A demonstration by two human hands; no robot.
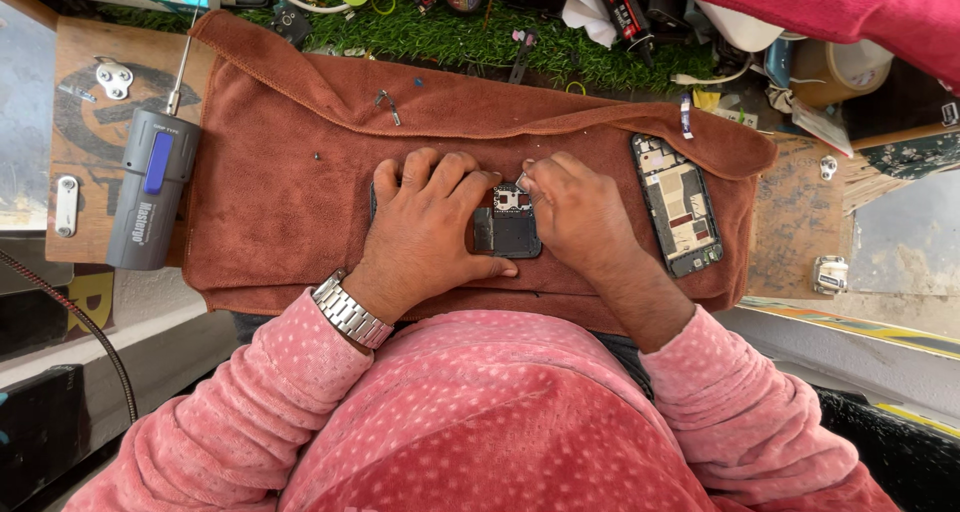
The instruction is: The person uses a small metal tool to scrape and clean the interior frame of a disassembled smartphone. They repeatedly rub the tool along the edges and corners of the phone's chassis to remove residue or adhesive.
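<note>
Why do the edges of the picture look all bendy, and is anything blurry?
Head view: the wide lens curves the workbench edges; soft, even daylight with faint shadows under the left hand and right hand; the opened phone is sharp, the pink sleeve nearest slightly soft.

On the rust-brown terry towel (300, 172), the opened dark phone (506, 222) lies centre; the stripped black phone frame (677, 204) right; the grey cylindrical electric screwdriver (150, 187) left.
</note>
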